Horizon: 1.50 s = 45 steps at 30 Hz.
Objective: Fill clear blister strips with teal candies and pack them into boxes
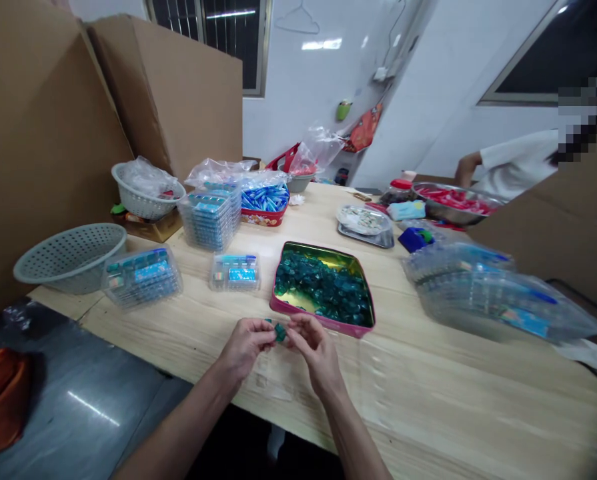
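Between my two hands, just in front of a pink-rimmed tin, is a small dark-green translucent piece [279,332]; its exact kind is too small to tell. My left hand [245,343] pinches it from the left with thumb and forefinger. From the other side, the thumb and fingertips of my right hand [315,347] close on it too. The tin [323,321] has a gold inside and holds a heap of similar green pieces [323,283]. Left of the tin lies a clear plastic tray [235,273] with a blue pen and a blue-patterned item in it.
Stacked clear trays [143,277] stand at left beside a grey plastic basket [73,257]. Behind are taller tray stacks [211,217] and a red box of blue pens [264,215]. More trays [488,290] lean at right. A co-worker's arm [471,167] reaches over a metal bowl [453,210].
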Motion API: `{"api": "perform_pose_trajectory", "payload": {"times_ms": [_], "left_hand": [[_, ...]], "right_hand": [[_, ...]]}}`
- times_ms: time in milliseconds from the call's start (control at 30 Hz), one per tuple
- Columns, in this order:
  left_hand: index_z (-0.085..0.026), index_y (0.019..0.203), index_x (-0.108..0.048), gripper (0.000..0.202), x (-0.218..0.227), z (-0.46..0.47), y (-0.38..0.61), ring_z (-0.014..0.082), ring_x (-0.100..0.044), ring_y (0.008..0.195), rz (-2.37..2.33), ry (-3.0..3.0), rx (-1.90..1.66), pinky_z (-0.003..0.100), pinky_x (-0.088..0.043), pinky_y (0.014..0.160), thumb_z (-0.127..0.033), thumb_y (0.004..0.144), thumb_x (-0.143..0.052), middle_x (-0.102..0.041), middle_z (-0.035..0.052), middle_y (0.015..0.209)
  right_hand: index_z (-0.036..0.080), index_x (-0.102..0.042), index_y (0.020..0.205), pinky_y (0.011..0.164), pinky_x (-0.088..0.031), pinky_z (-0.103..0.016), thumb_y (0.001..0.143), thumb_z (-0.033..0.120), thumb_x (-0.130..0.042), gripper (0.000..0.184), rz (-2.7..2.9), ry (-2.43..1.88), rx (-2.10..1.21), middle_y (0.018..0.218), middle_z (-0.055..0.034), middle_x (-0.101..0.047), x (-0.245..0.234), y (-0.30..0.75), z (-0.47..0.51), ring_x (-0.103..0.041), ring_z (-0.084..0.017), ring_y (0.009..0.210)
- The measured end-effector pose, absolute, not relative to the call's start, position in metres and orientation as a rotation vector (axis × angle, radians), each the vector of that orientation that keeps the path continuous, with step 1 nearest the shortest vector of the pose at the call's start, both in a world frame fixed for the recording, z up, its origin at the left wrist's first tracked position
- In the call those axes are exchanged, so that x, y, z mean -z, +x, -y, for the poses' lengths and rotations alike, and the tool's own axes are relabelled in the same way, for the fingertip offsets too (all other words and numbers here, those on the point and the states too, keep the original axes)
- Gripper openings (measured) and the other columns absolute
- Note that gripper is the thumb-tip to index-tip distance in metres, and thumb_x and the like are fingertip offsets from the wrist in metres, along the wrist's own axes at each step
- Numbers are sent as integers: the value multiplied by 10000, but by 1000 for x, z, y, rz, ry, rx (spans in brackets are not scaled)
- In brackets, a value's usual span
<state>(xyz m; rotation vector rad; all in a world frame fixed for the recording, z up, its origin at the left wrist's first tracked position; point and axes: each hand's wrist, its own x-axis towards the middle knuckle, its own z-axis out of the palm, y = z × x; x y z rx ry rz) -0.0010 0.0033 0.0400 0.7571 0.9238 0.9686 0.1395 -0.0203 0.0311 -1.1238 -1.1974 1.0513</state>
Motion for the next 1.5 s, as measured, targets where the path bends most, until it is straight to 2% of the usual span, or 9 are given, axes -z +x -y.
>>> {"api": "perform_pose_trajectory", "payload": {"times_ms": [100, 200, 333, 533, 900, 1000, 1200, 1367, 1500], "left_hand": [[-118, 525, -624, 81, -39, 0, -7, 59, -406, 465, -1019, 895, -933, 214, -258, 497, -149, 491, -691, -534, -27, 478], [-122, 526, -621, 59, -37, 2, -11, 67, -418, 484, -1076, 958, -927, 215, -274, 514, -150, 500, -665, -536, -28, 484], [-130, 527, -605, 46, -38, 3, -14, 74, -411, 486, -1042, 977, -902, 222, -281, 519, -156, 505, -635, -511, -35, 467], [-126, 558, -599, 80, -46, 5, -16, 71, -431, 529, -979, 948, -926, 214, -303, 557, -162, 516, -656, -535, -28, 527], [-130, 556, -591, 112, -58, 15, -29, 96, -468, 597, -976, 921, -1016, 220, -323, 595, -163, 525, -694, -576, -1, 608], [-124, 575, -627, 111, -59, 16, -41, 105, -478, 622, -948, 921, -987, 222, -326, 596, -173, 531, -717, -605, 23, 656], [-122, 598, -668, 98, -56, 10, -37, 68, -387, 525, -860, 987, -875, 214, -260, 521, -197, 552, -710, -537, -13, 547], [-117, 570, -637, 120, -52, -10, -33, 54, -395, 458, -887, 975, -821, 208, -259, 476, -207, 531, -707, -539, -21, 492], [-119, 604, -614, 134, -43, -26, -32, 59, -447, 434, -924, 983, -826, 195, -302, 455, -205, 535, -691, -548, -26, 488]], "right_hand": [[208, -649, 1045, 599, -510, -264, 709, 325, -720, 363, 1357, -1136, -1121, 970, -73, -678, -32, 144, 20, -630, -177, 765], [187, -708, 914, 555, -501, -270, 763, 348, -658, 226, 1390, -1183, -1124, 875, -74, -707, -29, 141, 21, -630, -168, 663], [188, -707, 845, 571, -506, -286, 746, 339, -658, 186, 1274, -1212, -1080, 753, -42, -691, -25, 134, 23, -616, -160, 603], [184, -712, 860, 603, -510, -299, 686, 330, -701, 227, 893, -1120, -1246, 717, -28, -685, -22, 126, 24, -603, -156, 617], [197, -714, 794, 503, -448, -241, 574, 245, -756, 229, 386, -1012, -1095, 640, 7, -617, -22, 152, 12, -507, -102, 520], [200, -718, 826, 522, -472, -255, 627, 295, -731, 222, 459, -1015, -1166, 659, 0, -607, -25, 168, 11, -517, -115, 558], [154, -727, 754, 469, -406, -201, 621, 370, -772, 258, 770, -1016, -1738, 664, -18, -608, -38, 131, 26, -472, -80, 517], [161, -656, 653, 438, -332, -174, 550, 302, -805, 230, 872, -983, -1774, 627, 19, -576, -49, 127, 15, -428, -61, 494], [148, -616, 641, 402, -264, -160, 574, 275, -751, 197, 1030, -1068, -1708, 579, 37, -533, -49, 136, -1, -375, -48, 462]]}}
